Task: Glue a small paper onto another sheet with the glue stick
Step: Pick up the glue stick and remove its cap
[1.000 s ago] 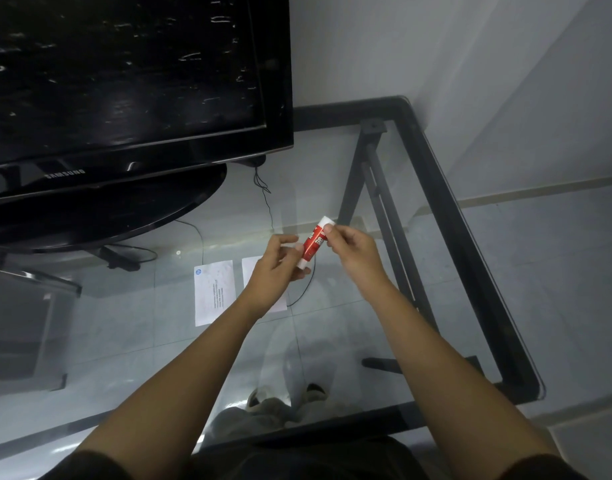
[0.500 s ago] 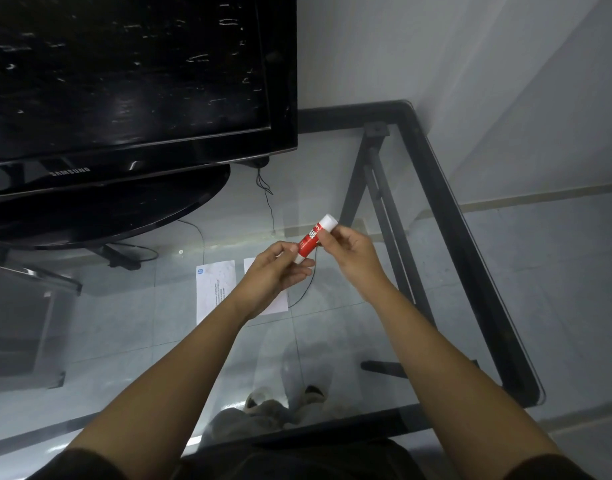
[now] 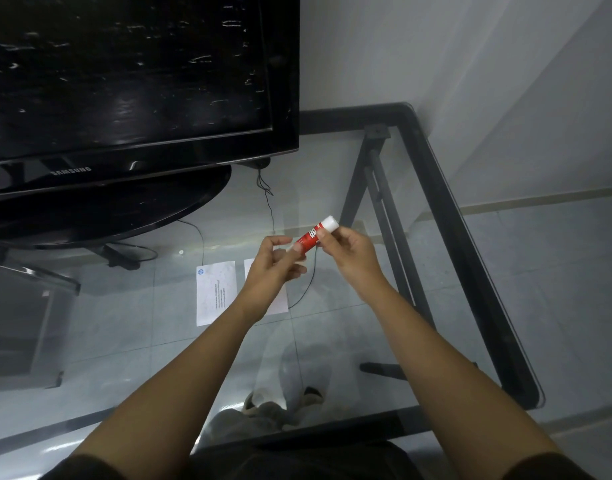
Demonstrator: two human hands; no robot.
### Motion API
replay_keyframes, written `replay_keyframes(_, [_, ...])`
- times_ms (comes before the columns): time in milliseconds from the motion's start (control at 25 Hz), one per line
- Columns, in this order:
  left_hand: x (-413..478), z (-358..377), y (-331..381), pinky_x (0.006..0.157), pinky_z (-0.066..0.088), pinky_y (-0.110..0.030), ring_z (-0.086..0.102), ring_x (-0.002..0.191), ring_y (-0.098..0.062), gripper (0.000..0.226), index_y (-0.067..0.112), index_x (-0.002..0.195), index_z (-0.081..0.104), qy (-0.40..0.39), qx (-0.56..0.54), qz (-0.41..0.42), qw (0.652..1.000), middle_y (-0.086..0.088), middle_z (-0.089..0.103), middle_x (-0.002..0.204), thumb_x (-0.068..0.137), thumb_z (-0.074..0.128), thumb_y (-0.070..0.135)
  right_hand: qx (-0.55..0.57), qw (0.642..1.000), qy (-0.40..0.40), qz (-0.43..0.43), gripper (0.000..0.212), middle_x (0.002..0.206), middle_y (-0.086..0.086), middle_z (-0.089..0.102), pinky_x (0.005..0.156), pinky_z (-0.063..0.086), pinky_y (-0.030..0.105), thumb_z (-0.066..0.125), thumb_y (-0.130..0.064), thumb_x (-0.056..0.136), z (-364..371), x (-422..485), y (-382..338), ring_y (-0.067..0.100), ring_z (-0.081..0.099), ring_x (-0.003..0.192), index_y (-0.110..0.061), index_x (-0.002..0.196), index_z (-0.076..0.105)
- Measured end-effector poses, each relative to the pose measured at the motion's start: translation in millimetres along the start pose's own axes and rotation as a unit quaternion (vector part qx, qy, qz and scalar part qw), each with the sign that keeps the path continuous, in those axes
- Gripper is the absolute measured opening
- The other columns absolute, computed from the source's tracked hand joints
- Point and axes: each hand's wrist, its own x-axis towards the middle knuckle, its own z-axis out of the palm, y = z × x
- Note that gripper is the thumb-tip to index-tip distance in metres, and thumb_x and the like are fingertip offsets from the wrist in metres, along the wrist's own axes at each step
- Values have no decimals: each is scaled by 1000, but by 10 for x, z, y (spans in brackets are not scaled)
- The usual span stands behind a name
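Note:
A red glue stick (image 3: pixel 311 238) with a white end is held tilted in the air above the glass table (image 3: pixel 446 188). My right hand (image 3: pixel 353 258) pinches its upper part just below the white end. My left hand (image 3: pixel 273 266) grips its lower end between thumb and fingers, hiding that end. A white sheet with printed text and a blue logo (image 3: pixel 216 292) lies flat on the glass below my hands. Beside it on the right lies a plain white paper (image 3: pixel 281 302), mostly covered by my left hand and wrist.
A large black TV (image 3: pixel 131 74) on a glossy oval stand (image 3: pixel 100 216) fills the far left of the table. A thin black cable (image 3: pixel 309 282) runs across the glass between the papers and the stick. The table's dark frame edge runs along the right and near sides.
My left hand has slid toward the lower end of the glue stick, so more of its red body shows between my hands. Both hands stay together above the papers.

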Motion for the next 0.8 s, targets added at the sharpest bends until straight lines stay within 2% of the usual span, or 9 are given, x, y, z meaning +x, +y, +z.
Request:
replay_keyframes(80, [1,-28,11,72,50,-25,66,71,-11,8,19,97,56,-12,-26,-8,1000,-4,68,87,93,52,24,0,1000,9,4,8,83,-15,68,83,50,23,61,-43,82,-3,9,-8,4,65,86,-36,79,63])
replay_keyframes(160, [-37,-28,27,70,49,-18,62,74,-5,3,20,92,57,-2,15,58,998,2,63,86,89,59,21,6,1000,20,13,10,80,-18,67,83,50,24,61,-46,80,11,24,-22,4,65,84,-37,77,63])
replay_keyframes(280, [-57,-12,17,72,49,-17,59,87,-12,22,24,95,53,55,105,138,983,2,59,96,81,69,18,3,1000,22,21,10,77,-21,66,83,50,24,61,-47,80,29,40,-54,3,65,82,-38,76,62])
replay_keyframes(360, [-44,-17,42,75,53,-20,63,89,-17,28,23,108,49,41,66,90,993,-2,58,106,85,65,26,12,1000,18,14,10,75,-21,67,82,50,23,61,-45,80,23,52,-71,2,66,81,-38,75,64])
replay_keyframes(480, [1,-26,92,71,52,-22,68,74,-12,26,15,109,54,6,-55,-32,998,-7,67,92,93,49,36,7,1000,13,8,10,76,-20,67,83,51,24,60,-45,81,20,59,-88,3,65,82,-37,75,63])
replay_keyframes(600, [-17,-50,71,75,49,-23,63,83,-8,9,21,95,57,31,18,59,998,-3,64,99,87,62,22,3,1000,14,11,12,72,-21,67,82,51,25,60,-46,81,41,70,-96,4,66,82,-39,71,63])
replay_keyframes(680, [-24,-87,45,77,51,-23,59,94,-12,23,28,93,54,44,84,128,987,-2,59,105,82,68,14,5,1000,7,15,10,76,-20,67,83,51,27,61,-45,81,55,71,-90,5,66,83,-38,75,63])
replay_keyframes(720, [-19,-96,37,77,51,-23,59,96,-14,26,31,97,53,39,83,126,988,0,57,107,82,67,15,9,1000,4,16,9,78,-19,67,84,51,27,61,-45,81,62,71,-85,6,66,84,-37,77,63])
replay_keyframes(800, [-18,-78,100,71,52,-20,65,85,-14,17,30,104,51,15,-25,32,999,-3,59,104,89,58,28,15,1000,-2,11,11,81,-18,67,85,51,28,61,-45,80,62,75,-79,7,66,87,-35,81,63])
